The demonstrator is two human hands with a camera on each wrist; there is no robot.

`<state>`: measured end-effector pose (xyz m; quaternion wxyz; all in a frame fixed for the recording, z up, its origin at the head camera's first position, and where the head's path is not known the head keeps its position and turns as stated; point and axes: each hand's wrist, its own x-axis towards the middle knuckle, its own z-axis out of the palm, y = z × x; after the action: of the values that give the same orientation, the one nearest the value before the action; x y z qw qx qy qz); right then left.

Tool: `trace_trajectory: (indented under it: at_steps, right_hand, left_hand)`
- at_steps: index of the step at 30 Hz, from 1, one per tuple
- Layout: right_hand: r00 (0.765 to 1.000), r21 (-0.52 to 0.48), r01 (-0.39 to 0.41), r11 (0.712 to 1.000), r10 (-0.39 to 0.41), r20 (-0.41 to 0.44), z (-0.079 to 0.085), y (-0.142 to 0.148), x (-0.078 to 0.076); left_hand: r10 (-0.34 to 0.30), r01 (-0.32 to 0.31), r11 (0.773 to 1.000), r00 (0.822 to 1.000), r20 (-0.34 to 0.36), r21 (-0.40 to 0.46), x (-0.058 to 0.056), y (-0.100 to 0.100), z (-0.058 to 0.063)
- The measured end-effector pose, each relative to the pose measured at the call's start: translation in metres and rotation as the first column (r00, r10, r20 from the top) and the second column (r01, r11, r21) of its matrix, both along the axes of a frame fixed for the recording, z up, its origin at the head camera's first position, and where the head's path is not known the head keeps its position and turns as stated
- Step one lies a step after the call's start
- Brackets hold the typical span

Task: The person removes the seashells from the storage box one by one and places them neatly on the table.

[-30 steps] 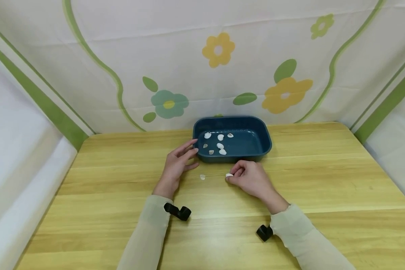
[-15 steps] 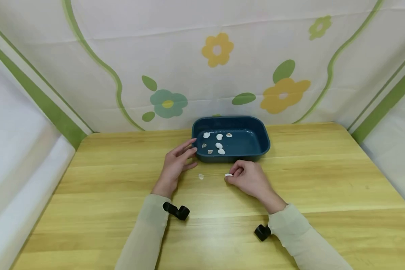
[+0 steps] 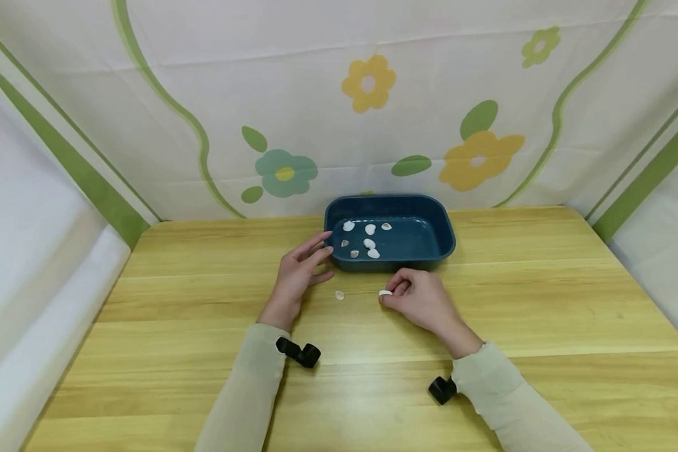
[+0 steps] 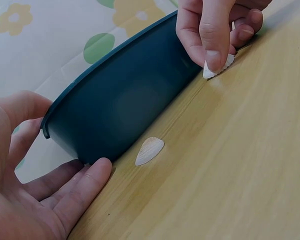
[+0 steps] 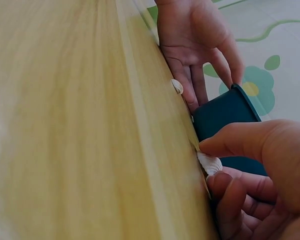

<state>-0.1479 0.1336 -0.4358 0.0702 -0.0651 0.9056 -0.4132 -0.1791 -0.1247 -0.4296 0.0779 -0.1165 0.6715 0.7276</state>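
In the head view, my right hand (image 3: 420, 298) pinches a white seashell (image 3: 385, 292) between thumb and fingertips, close over the table in front of the blue basin (image 3: 395, 266). In the right wrist view the shell's ribbed edge (image 5: 210, 163) shows between thumb and finger. My left hand (image 3: 296, 276) rests at the basin's left end, fingers spread, the upper ones touching the rim and the lower ones down by its base. A smaller pale shell (image 4: 150, 151) lies on the table between the hands. Inside the basin are several white shells (image 3: 370, 230) and small brownish ones (image 3: 355, 254).
The wooden table (image 3: 175, 301) ends at the back against a white floral cloth (image 3: 294, 94), and the basin stands near that edge. Black wrist cameras (image 3: 307, 355) are worn on both sleeves. White cloth also hangs at the left and right sides.
The view shifts slightly with the head. Both hands, the basin and the shells stay in the same places, the right hand still pinching its shell.
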Motion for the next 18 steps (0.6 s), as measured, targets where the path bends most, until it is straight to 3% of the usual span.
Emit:
trace_trajectory:
  at_steps: [18]
  right_hand:
    - [1.000, -0.001, -0.014, 1.000, 0.014, -0.019, -0.0010, 0.0009, 0.0010]
  left_hand:
    - [0.007, -0.008, 1.000, 0.999, -0.048, -0.025, 0.0023, 0.0024, -0.0028]
